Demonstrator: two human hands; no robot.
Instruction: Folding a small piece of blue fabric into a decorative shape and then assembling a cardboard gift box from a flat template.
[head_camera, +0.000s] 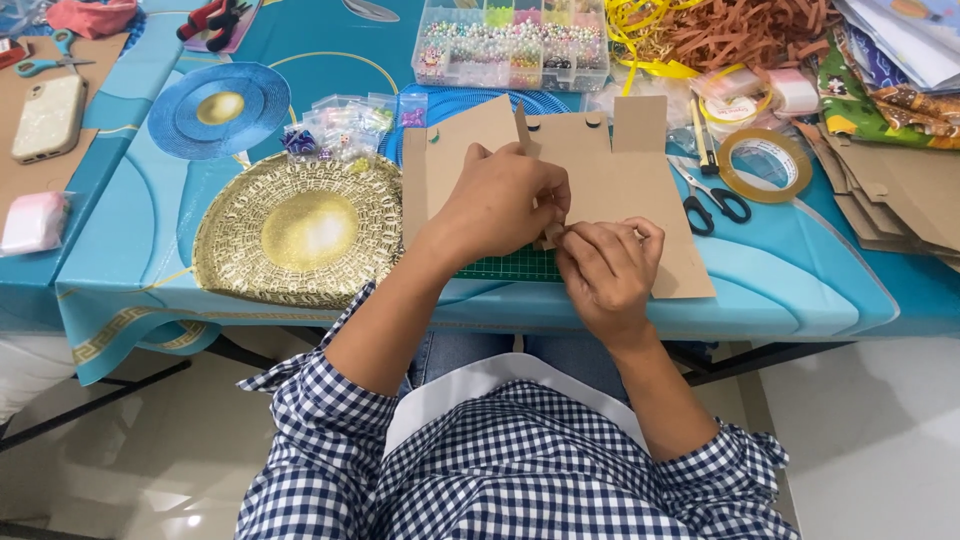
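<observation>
While the brown cardboard cut-out (620, 190) lies flat on the green cutting mat (515, 265) at the near table edge, both hands work at its middle; the left hand (505, 205) presses down on the card with fingers curled at a slit or fold, and the right hand (610, 265) pinches its thumb and forefinger together on a small flap just beside the left fingertips; whether the left fingers also clamp that flap I cannot tell. Right of the cardboard lie black-handled scissors (712, 197) and a roll of clear tape (767, 163); left of it sits a gold embossed tray (300, 232); beyond it stands a clear bead box (512, 42). To fold well, I judge, the left hand should hold the sheet firmly flat against the mat while the right eases the flap along its crease, slowly, so the card bends cleanly and does not tear.
</observation>
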